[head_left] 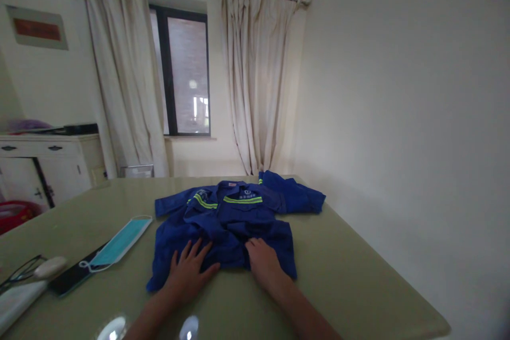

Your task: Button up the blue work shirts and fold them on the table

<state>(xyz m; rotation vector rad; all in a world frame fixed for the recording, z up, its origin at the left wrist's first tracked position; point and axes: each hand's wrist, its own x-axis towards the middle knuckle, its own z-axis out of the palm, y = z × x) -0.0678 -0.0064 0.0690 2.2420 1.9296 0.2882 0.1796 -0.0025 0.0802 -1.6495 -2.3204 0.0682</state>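
Observation:
A blue work jacket [239, 216] with yellow-green reflective stripes lies front side up on the table, its collar pointing away from me and its lower part rumpled. My left hand [190, 271] rests flat on the lower left of the jacket, fingers spread. On the lower right part lies my right hand [263, 260], its fingers curled down against the cloth near the hem; whether they pinch the fabric is hard to see. Behind the jacket's right sleeve is another folded blue garment [297, 195] with a bit of reflective stripe.
On the left of the table [350, 287] lie a light-blue face mask [121, 243], a dark phone [75, 280] partly under it, glasses [24, 271] and a pale rounded object [50, 266]. A wall [398, 117] runs along the right; a white cabinet [59, 162] stands back left.

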